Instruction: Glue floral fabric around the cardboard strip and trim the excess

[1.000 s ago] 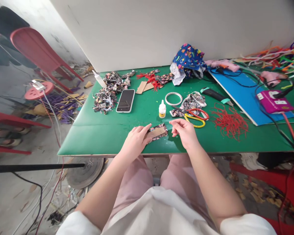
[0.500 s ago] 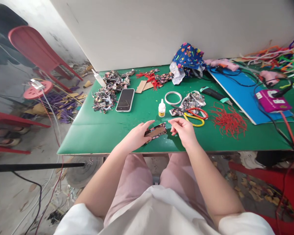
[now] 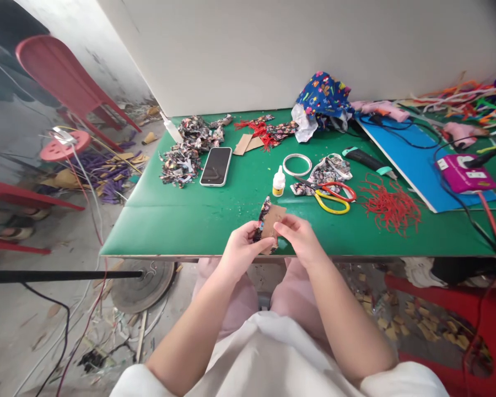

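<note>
White bottle [image 3: 278, 183] is standing upright, contents unclear; left hand [image 3: 243, 243] and right hand [image 3: 301, 236] are pinching cardboard [image 3: 273, 217].

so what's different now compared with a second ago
The right hand has moved left and taken hold of the cardboard strip with patterned fabric, which the left hand now grips too. The strip has turned from lying roughly sideways to pointing away from the person. The white bottle, scissors and phone stayed put.
</note>
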A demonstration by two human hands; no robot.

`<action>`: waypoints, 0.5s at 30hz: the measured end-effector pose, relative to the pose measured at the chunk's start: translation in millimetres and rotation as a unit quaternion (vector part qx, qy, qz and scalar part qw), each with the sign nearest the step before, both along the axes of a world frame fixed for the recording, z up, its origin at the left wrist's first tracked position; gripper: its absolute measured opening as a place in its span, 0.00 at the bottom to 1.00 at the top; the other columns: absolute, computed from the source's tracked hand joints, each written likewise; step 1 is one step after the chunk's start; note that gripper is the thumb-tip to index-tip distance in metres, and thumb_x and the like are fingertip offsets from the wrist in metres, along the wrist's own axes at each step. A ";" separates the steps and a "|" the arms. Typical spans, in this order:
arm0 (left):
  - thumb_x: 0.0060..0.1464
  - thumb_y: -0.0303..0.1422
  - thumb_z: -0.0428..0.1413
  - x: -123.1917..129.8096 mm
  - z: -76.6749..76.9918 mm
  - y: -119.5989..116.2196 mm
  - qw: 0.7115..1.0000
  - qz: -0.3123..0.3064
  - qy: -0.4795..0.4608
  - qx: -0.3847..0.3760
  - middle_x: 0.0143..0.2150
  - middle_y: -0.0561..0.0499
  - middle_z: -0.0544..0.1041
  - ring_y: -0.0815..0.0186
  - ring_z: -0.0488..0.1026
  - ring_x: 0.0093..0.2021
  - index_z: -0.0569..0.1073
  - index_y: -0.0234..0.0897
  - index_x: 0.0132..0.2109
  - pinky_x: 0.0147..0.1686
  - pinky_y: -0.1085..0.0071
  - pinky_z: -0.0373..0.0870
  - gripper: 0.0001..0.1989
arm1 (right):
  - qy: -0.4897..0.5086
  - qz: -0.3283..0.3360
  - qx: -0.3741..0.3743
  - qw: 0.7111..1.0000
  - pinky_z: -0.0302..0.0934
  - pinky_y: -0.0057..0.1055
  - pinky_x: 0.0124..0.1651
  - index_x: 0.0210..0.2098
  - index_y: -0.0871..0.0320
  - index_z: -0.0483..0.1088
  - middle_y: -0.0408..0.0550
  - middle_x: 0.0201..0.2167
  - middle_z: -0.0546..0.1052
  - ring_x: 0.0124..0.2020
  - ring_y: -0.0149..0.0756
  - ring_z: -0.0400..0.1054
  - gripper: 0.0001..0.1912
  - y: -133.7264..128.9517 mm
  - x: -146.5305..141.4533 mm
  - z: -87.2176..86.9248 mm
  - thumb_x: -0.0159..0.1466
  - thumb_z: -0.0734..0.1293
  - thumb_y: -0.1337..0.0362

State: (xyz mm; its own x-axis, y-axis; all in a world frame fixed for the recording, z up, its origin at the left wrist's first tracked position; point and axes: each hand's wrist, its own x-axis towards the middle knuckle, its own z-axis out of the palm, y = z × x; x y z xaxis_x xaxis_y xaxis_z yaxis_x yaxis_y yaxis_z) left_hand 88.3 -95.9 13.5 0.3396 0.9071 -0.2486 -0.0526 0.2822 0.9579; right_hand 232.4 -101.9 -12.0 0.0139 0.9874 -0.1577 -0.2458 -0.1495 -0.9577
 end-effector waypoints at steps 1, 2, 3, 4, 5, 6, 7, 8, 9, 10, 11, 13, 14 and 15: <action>0.39 0.35 0.64 0.7 0.0 -2.7 1.000 -0.003 0.001 -0.005 0.30 0.53 0.76 0.68 0.72 0.31 0.71 0.34 0.36 0.34 0.72 0.69 0.15 | 0.021 -0.007 -0.006 1.000 0.63 0.29 0.32 0.28 0.58 0.70 0.42 0.25 0.74 0.26 0.29 0.67 0.13 -1.0 -2.6 -0.1 0.50 0.69 0.54; 0.40 0.36 0.63 1.0 0.3 -4.9 1.000 -0.006 0.005 -0.009 0.31 0.53 0.76 0.68 0.72 0.31 0.71 0.34 0.36 0.34 0.72 0.69 0.16 | 0.036 -0.016 -0.012 0.999 0.62 0.28 0.31 0.27 0.58 0.69 0.41 0.24 0.73 0.25 0.28 0.66 0.13 -1.8 -4.3 0.1 0.50 0.69 0.55; 0.40 0.36 0.63 0.9 0.9 -6.8 1.000 -0.007 0.009 -0.011 0.32 0.53 0.76 0.68 0.72 0.31 0.72 0.35 0.37 0.33 0.73 0.68 0.16 | 0.041 -0.023 -0.015 0.999 0.62 0.28 0.30 0.27 0.57 0.68 0.41 0.23 0.73 0.24 0.28 0.65 0.13 -2.2 -5.2 0.9 0.50 0.70 0.55; 0.41 0.37 0.62 0.4 1.6 -8.2 1.000 -0.008 0.014 -0.011 0.31 0.53 0.76 0.69 0.71 0.30 0.72 0.35 0.37 0.32 0.74 0.68 0.15 | 0.035 -0.026 -0.016 0.999 0.61 0.27 0.29 0.27 0.57 0.68 0.40 0.23 0.72 0.23 0.27 0.65 0.12 -2.5 -5.4 2.1 0.50 0.70 0.56; 0.43 0.39 0.61 -0.4 2.4 -9.3 1.000 -0.007 0.021 -0.011 0.30 0.53 0.75 0.69 0.71 0.29 0.73 0.34 0.36 0.30 0.75 0.67 0.14 | 0.021 -0.025 -0.014 0.999 0.61 0.26 0.28 0.28 0.57 0.68 0.40 0.23 0.72 0.23 0.27 0.64 0.12 -2.7 -5.0 3.8 0.49 0.70 0.56; 0.45 0.40 0.60 -1.5 3.1 -9.9 1.000 -0.005 0.030 -0.009 0.29 0.53 0.75 0.69 0.71 0.28 0.73 0.34 0.34 0.29 0.75 0.66 0.14 | 0.000 -0.021 -0.011 1.000 0.60 0.25 0.27 0.28 0.57 0.68 0.39 0.23 0.71 0.23 0.26 0.63 0.13 -2.9 -4.2 5.8 0.49 0.70 0.56; 0.46 0.42 0.58 -2.8 3.6 -10.1 0.999 0.001 0.038 -0.006 0.27 0.53 0.74 0.68 0.70 0.28 0.73 0.33 0.32 0.28 0.75 0.66 0.14 | -0.021 -0.015 -0.006 1.000 0.60 0.25 0.26 0.29 0.57 0.68 0.39 0.22 0.70 0.22 0.26 0.62 0.13 -3.0 -3.3 8.0 0.48 0.71 0.57; 0.47 0.43 0.57 -4.1 3.8 -10.0 0.999 0.011 0.045 -0.002 0.26 0.52 0.74 0.68 0.70 0.28 0.74 0.33 0.30 0.27 0.74 0.65 0.15 | -0.038 -0.005 -0.002 0.999 0.59 0.24 0.26 0.30 0.56 0.68 0.37 0.21 0.68 0.21 0.26 0.61 0.14 -3.3 -2.4 10.1 0.47 0.71 0.57; 0.48 0.44 0.56 -5.4 3.6 -9.6 0.998 0.024 0.049 0.004 0.26 0.52 0.74 0.67 0.70 0.29 0.74 0.33 0.29 0.28 0.74 0.66 0.16 | -0.046 0.002 0.002 0.999 0.59 0.24 0.26 0.33 0.56 0.68 0.36 0.20 0.67 0.21 0.25 0.61 0.16 -3.6 -1.8 12.0 0.47 0.72 0.58; 0.48 0.44 0.56 -6.5 3.2 -9.1 0.998 0.037 0.048 0.008 0.26 0.52 0.75 0.66 0.71 0.30 0.75 0.32 0.29 0.29 0.73 0.66 0.16 | -0.045 0.007 0.002 0.999 0.58 0.24 0.26 0.36 0.55 0.68 0.36 0.20 0.66 0.21 0.25 0.61 0.18 -4.1 -1.5 13.7 0.47 0.72 0.58; 0.48 0.43 0.57 -7.3 2.4 -8.5 0.998 0.051 0.038 0.011 0.28 0.52 0.75 0.65 0.71 0.31 0.75 0.32 0.31 0.31 0.72 0.66 0.15 | -0.035 0.013 -0.002 0.999 0.59 0.24 0.27 0.40 0.55 0.67 0.35 0.20 0.67 0.22 0.25 0.61 0.21 -4.7 -1.6 15.0 0.48 0.71 0.58; 0.47 0.41 0.58 -7.9 0.3 -7.1 0.996 0.082 0.004 0.018 0.32 0.52 0.77 0.65 0.72 0.33 0.76 0.33 0.35 0.34 0.72 0.67 0.14 | 0.000 0.034 -0.033 0.999 0.60 0.25 0.30 0.45 0.55 0.65 0.38 0.23 0.70 0.24 0.27 0.64 0.24 -6.2 -3.0 16.4 0.50 0.70 0.55; 0.47 0.40 0.58 -7.7 -0.8 -6.5 0.995 0.097 -0.015 0.023 0.34 0.52 0.77 0.65 0.72 0.34 0.75 0.34 0.38 0.36 0.71 0.67 0.14 | 0.014 0.047 -0.054 0.997 0.61 0.26 0.31 0.44 0.55 0.66 0.40 0.25 0.71 0.26 0.28 0.66 0.23 -7.0 -4.0 16.5 0.51 0.69 0.54; 0.47 0.39 0.58 -7.5 -2.0 -5.9 0.993 0.111 -0.031 0.030 0.36 0.51 0.77 0.66 0.72 0.35 0.75 0.35 0.40 0.37 0.72 0.67 0.14 | 0.021 0.061 -0.072 0.995 0.61 0.27 0.31 0.42 0.56 0.67 0.41 0.27 0.72 0.27 0.28 0.67 0.21 -7.5 -5.2 16.2 0.51 0.68 0.53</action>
State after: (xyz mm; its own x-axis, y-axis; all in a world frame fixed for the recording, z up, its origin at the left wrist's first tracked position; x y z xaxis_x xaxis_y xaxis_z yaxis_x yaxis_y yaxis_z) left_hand 80.8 -101.8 11.6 0.1426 0.9739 -0.1765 -0.1663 0.1993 0.9657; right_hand 227.2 -109.4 4.2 -0.1135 0.9488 -0.2948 -0.2562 -0.3147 -0.9140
